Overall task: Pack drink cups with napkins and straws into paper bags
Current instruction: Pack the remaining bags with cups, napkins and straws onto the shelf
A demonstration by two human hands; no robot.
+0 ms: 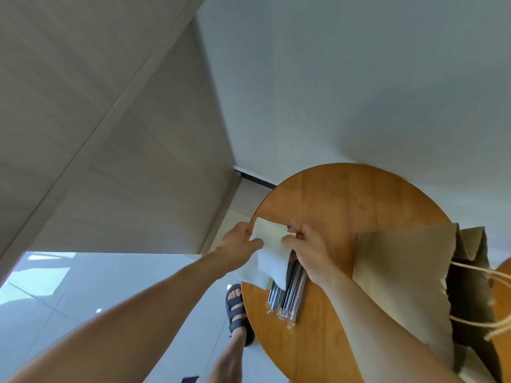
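Over the left edge of a round wooden table [345, 200], both my hands hold a white napkin [272, 244]. My left hand [240, 244] pinches its left side, while my right hand [307, 247] pinches its right side together with a wrapped straw end. A bundle of dark wrapped straws [287, 297] lies on the table under the napkin. To the right stands an open brown paper bag [401, 275] with twine handles [495, 324]. No drink cup is visible.
More white napkins [255, 280] lie at the table's left edge below my hands. My sandalled foot [236, 310] is on the pale tiled floor left of the table. A white wall rises behind the table, and a beige wall stands to the left.
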